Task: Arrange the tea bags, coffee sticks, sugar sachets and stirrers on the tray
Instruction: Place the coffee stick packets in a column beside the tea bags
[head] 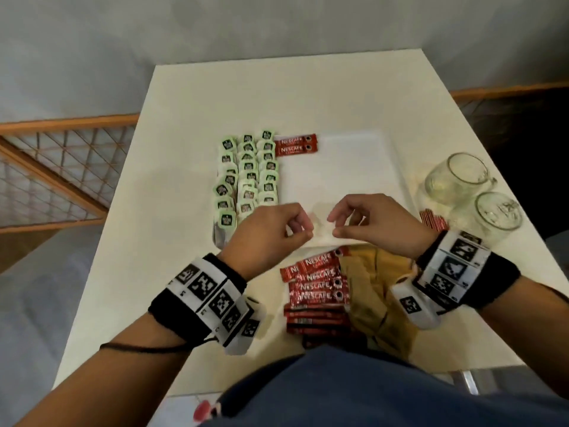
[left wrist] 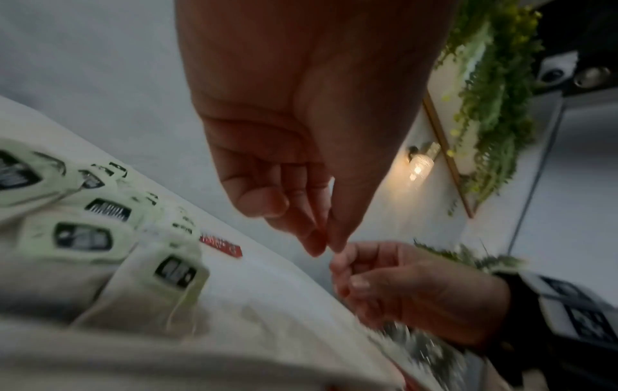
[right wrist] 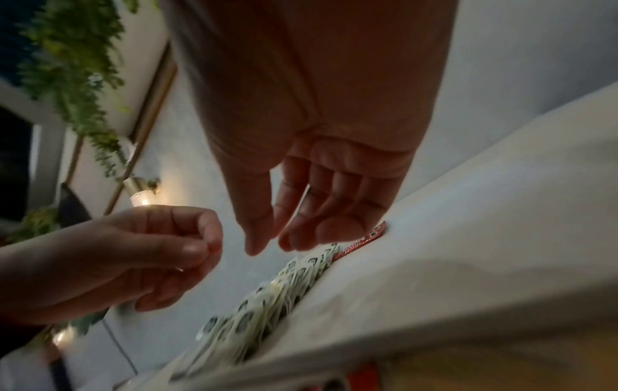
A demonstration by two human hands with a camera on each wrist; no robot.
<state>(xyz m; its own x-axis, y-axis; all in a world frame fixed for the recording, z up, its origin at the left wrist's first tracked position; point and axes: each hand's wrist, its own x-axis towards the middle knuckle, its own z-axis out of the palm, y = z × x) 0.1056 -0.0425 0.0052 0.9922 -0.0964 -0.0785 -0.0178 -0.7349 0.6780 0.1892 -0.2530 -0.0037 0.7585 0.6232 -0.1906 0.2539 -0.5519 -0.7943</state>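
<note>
Tray [head: 345, 167] holds tea bags [head: 246, 174] and two coffee sticks [head: 296, 145]; both hands' grips unclear.

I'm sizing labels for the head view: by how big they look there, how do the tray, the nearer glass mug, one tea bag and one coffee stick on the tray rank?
1. tray, by far.
2. nearer glass mug.
3. coffee stick and tea bag: too close to rank; the stick is longer, the bag squarer.

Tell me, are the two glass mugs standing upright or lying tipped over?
Tipped over. Both glass mugs lie on their sides on the table, open mouths facing the camera.
</note>
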